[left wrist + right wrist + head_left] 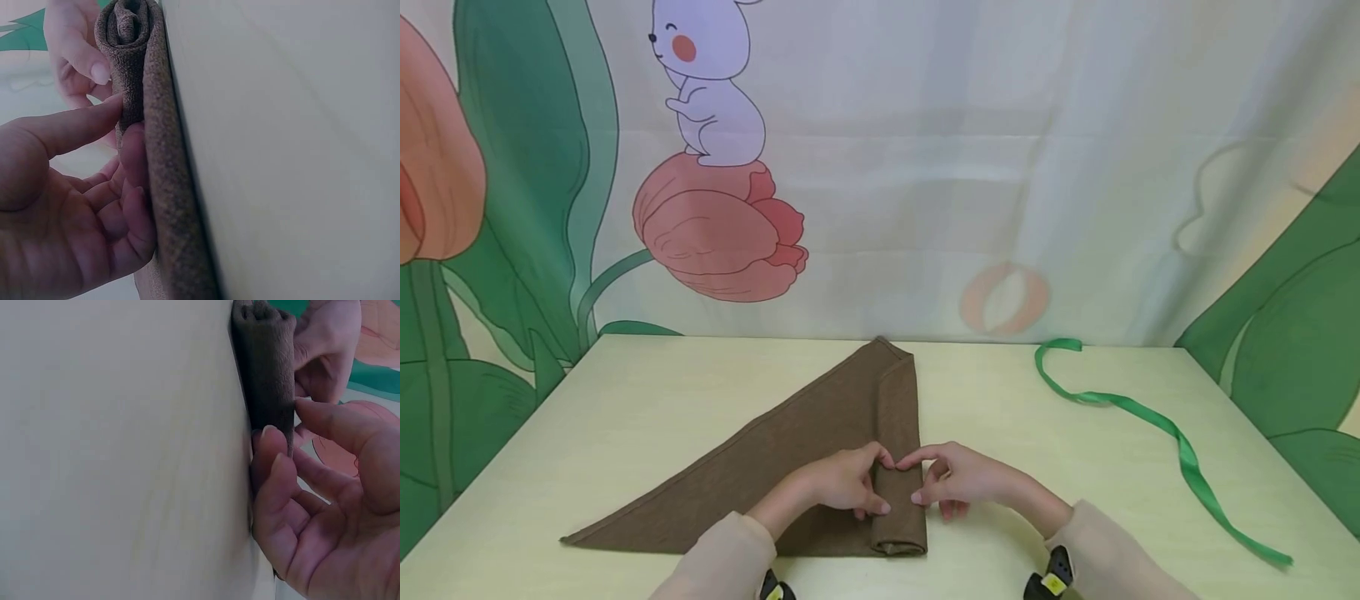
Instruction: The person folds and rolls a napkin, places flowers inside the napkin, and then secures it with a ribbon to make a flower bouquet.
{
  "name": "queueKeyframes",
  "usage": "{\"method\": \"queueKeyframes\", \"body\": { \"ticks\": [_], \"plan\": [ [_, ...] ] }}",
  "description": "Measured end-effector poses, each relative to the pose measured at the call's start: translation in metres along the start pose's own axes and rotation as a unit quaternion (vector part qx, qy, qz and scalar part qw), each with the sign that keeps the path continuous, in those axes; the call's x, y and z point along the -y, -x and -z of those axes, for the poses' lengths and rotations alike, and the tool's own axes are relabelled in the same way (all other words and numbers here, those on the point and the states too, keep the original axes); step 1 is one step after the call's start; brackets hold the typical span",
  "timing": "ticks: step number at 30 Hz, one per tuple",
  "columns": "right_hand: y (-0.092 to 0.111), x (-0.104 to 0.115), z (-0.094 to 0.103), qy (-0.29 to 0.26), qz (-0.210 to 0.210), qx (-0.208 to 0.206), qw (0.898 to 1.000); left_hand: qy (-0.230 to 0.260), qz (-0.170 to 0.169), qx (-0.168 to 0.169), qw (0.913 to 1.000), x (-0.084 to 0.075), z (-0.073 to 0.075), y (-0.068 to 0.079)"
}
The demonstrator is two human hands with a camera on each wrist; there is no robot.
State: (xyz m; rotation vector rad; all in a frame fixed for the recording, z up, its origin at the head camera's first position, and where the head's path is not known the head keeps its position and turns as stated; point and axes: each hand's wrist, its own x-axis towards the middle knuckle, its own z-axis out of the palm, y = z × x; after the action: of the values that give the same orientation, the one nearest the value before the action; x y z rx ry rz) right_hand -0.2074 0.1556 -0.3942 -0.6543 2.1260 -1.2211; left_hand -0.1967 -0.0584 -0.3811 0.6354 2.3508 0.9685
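The brown cloth [782, 450] lies on the near half of the table, a bit left of centre, spread as a triangle with one long point reaching out to the left and another to the far edge. Its right side is wound into a rolled edge [901, 521], and the coil's spiral end faces near. That roll sits right between the two hands. The left hand [842, 479] is on its left side, over the flat part of the cloth, pinching the roll between thumb and fingers. The right hand [966, 477] comes in from the right and pinches it too, its fingertips low against the table. The two index fingers nearly meet on top.

Well off to the right, a green ribbon [1190, 467] wanders from the far edge toward the near right corner. Under everything is the pale table [1037, 533]; beyond it hangs a printed curtain [887, 208] with a white rabbit [722, 125] on a pink tulip [715, 229].
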Motion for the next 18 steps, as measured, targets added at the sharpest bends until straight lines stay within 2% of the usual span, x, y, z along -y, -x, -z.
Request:
{"method": "queueKeyframes", "body": {
  "ticks": [7,18],
  "plan": [
    [0.014,-0.001,0.000,-0.014,-0.007,-0.005,1.000,-0.006,-0.014,-0.002,0.9999,-0.009,-0.008,-0.006],
    [0.044,-0.017,0.016,-0.013,-0.004,-0.012,1.000,-0.021,-0.004,0.009,0.9997,-0.035,-0.030,-0.026]
  ]
}}
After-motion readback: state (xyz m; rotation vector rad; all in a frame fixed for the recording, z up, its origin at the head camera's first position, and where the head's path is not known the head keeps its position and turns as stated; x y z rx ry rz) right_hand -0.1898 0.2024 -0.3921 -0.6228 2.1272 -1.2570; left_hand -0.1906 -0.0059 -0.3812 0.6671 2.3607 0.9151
